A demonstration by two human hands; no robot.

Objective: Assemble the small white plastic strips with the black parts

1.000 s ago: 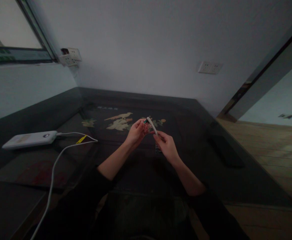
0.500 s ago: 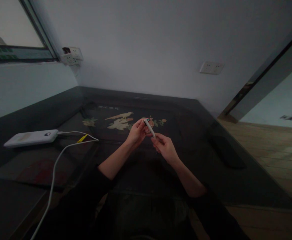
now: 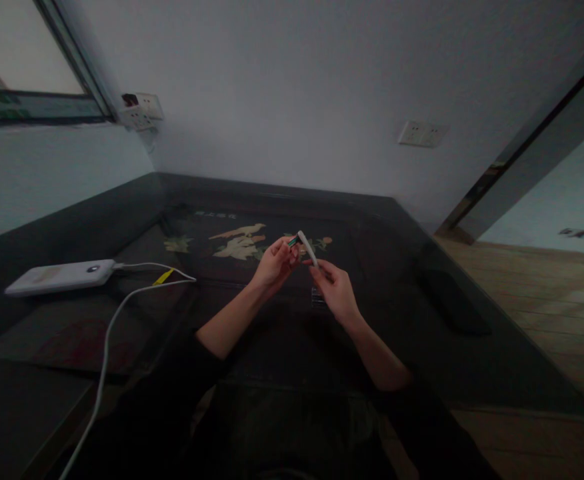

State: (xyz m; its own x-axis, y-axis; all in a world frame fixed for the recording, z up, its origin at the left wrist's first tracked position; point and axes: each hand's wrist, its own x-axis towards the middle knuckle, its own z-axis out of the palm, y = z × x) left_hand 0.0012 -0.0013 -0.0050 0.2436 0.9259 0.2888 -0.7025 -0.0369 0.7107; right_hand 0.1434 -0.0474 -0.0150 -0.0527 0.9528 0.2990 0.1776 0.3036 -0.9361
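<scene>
Your right hand (image 3: 336, 288) pinches the white stick (image 3: 308, 249); your left hand (image 3: 273, 265) closes on its green tip (image 3: 293, 241). Grip both firmly, pull straight.

Two hands, left (image 3: 272, 265) and right (image 3: 336, 291), one slim white device (image 3: 307, 249) between them, one small dark item (image 3: 317, 297) on one table (image 3: 402, 267). One power bank (image 3: 59, 276), one white cable (image 3: 109, 333), two wall socket plates (image 3: 421, 133) (image 3: 141, 111).

My right hand (image 3: 336, 291) hides the white stick's (image 3: 307, 248) lower end; its teal tip too small to identify. Cable (image 3: 103, 363) runs off bottom edge.
</scene>
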